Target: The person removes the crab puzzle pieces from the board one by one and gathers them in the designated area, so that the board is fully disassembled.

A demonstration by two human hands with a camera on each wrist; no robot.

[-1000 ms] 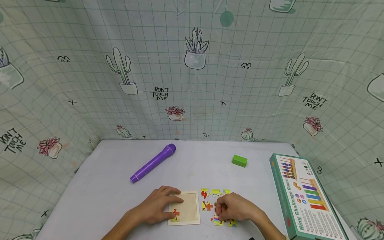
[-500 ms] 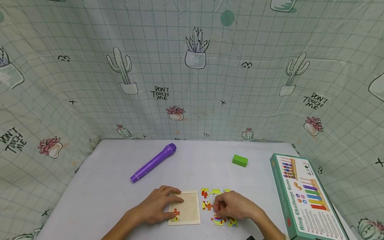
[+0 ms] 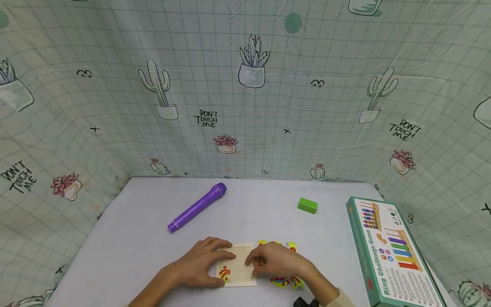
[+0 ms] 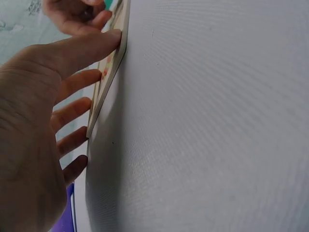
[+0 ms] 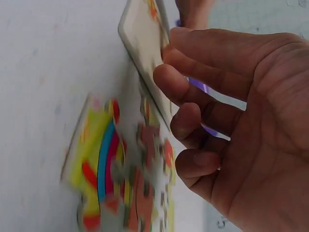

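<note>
A pale wooden puzzle tray [image 3: 240,276] lies near the front of the table, with red-and-yellow puzzle piece [image 3: 225,273] in its lower left. My left hand [image 3: 203,264] rests over the tray's left side, fingers spread; its thumb [image 4: 96,46] lies on the tray's edge in the left wrist view. My right hand [image 3: 281,262] is at the tray's right edge, thumb and index finger pinched together on a puzzle piece that the fingers hide. Its other fingers [image 5: 188,121] are loosely curled. Several loose puzzle pieces [image 3: 280,282] lie beneath and beside this hand, partly covered.
A purple microphone-shaped stick [image 3: 196,208] lies at the back left, a green block [image 3: 307,205] at the back right. A green game box [image 3: 393,251] lies along the right edge. A dark object [image 3: 305,302] shows below the right forearm. Patterned cloth [image 3: 249,106] hangs behind the table.
My right hand has moved left from the loose pieces to the tray's right edge, with thumb and index finger pinched. My left hand has stayed at the tray.
</note>
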